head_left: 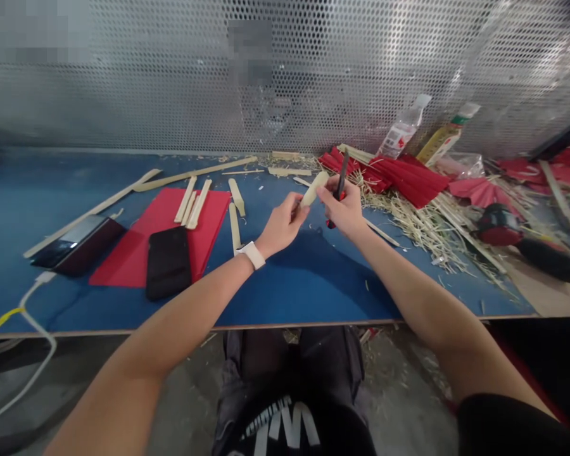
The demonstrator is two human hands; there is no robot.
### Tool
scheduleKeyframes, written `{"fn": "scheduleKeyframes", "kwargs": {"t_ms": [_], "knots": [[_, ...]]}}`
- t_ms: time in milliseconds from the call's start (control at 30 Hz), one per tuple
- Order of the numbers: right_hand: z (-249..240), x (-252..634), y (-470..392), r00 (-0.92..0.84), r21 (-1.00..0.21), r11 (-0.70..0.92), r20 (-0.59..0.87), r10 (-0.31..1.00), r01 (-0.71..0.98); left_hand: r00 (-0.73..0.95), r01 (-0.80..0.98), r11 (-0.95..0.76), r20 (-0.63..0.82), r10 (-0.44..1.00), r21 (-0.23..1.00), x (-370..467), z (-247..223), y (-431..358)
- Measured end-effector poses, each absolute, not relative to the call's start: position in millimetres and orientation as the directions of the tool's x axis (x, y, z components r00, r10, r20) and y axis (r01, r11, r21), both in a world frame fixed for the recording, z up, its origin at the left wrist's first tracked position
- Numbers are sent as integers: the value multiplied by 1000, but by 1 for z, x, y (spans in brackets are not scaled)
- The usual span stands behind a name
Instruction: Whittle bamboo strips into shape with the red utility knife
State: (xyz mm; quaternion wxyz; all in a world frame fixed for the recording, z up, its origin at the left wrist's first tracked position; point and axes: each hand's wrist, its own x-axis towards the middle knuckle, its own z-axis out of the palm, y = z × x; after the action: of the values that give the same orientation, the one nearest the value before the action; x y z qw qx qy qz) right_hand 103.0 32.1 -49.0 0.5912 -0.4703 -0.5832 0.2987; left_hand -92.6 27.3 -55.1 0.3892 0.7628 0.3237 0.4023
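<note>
Between the fingers of my left hand (285, 218) is a short pale wooden strip (315, 189), tilted up to the right. My right hand (346, 206) is closed around a knife (343, 171) with a dark blade pointing up and a red and black handle. The thumb and fingertips of that hand also touch the strip's upper end. Left of my hands, two similar pale pieces (236, 196) lie on the blue table (285, 285). Several more strips (199, 204) rest on a red sheet (137, 244).
A black phone (169, 263) overlaps the red sheet, and a dark device (78, 244) with a white cable (33, 291) lies left. Shavings (422, 228), red folded paper (408, 180), two bottles (405, 126) and a red and black tool (501, 225) crowd the right. A perforated metal panel (171, 95) stands behind.
</note>
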Motion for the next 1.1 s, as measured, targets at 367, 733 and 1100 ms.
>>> {"fn": "scheduleKeyframes", "kwargs": {"t_ms": [367,733,1100], "knots": [[-40,124,33,-122,-983,180,184,975,-45,348,120,-309,252,903,943,-94,-67,37],[-40,120,23,-407,-973,216,163,899,87,363,169,-389,310,879,906,-97,-64,37],[-44,122,29,-343,-978,167,115,932,125,371,173,-403,320,872,899,-99,-64,39]]}}
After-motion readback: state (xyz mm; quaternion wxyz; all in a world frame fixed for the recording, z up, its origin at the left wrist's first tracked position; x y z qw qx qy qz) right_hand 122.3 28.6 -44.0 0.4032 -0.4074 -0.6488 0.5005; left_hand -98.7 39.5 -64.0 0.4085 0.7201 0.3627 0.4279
